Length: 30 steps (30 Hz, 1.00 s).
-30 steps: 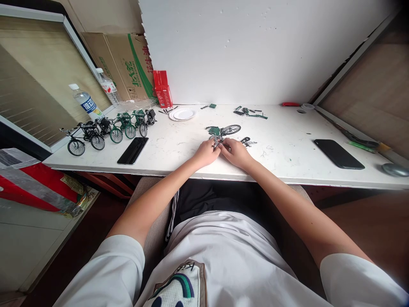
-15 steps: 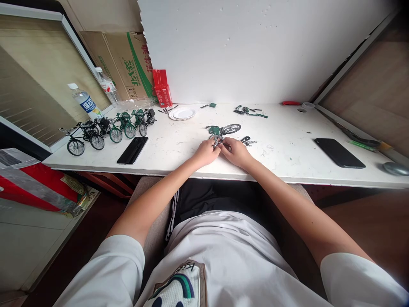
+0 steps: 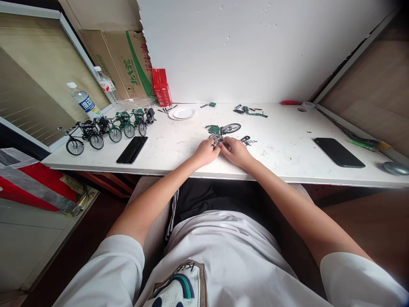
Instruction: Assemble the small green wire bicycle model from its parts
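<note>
My left hand and my right hand meet near the front of the white table. Both are closed, fingertips together, around a small silvery model bicycle part; its exact kind is too small to make out. Just beyond my fingers lie a green piece and a spoked model wheel. Whether these join the part in my hands is hidden. Beside my right hand are a small black piece and a thin silvery piece.
Several assembled model bicycles stand at the left, behind a phone. White paper plates, green and black model parts and a red packet are at the back. Another phone lies at the right.
</note>
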Available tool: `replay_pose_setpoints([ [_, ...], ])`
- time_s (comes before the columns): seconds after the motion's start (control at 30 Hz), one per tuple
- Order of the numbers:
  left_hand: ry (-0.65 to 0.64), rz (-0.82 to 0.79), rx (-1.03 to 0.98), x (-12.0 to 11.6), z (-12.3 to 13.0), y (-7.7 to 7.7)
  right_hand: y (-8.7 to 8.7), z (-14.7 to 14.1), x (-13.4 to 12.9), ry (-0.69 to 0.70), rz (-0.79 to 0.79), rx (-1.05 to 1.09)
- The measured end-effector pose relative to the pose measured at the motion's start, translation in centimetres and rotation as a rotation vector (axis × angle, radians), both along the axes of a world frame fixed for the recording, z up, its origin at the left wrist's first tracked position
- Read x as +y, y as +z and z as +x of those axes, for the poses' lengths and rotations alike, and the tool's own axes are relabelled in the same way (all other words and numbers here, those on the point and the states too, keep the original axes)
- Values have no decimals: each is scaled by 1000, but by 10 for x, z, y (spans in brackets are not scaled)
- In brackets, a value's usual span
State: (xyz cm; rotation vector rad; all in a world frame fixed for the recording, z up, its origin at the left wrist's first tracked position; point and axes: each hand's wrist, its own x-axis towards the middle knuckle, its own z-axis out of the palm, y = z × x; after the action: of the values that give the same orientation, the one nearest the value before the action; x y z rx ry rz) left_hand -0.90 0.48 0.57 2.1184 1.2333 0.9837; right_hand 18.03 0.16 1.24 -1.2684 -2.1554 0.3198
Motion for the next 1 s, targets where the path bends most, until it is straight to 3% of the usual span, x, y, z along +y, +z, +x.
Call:
replay_pose_setpoints([
  [1.0, -7, 25, 4, 2, 1, -2, -1, 1, 1, 8, 3, 13],
])
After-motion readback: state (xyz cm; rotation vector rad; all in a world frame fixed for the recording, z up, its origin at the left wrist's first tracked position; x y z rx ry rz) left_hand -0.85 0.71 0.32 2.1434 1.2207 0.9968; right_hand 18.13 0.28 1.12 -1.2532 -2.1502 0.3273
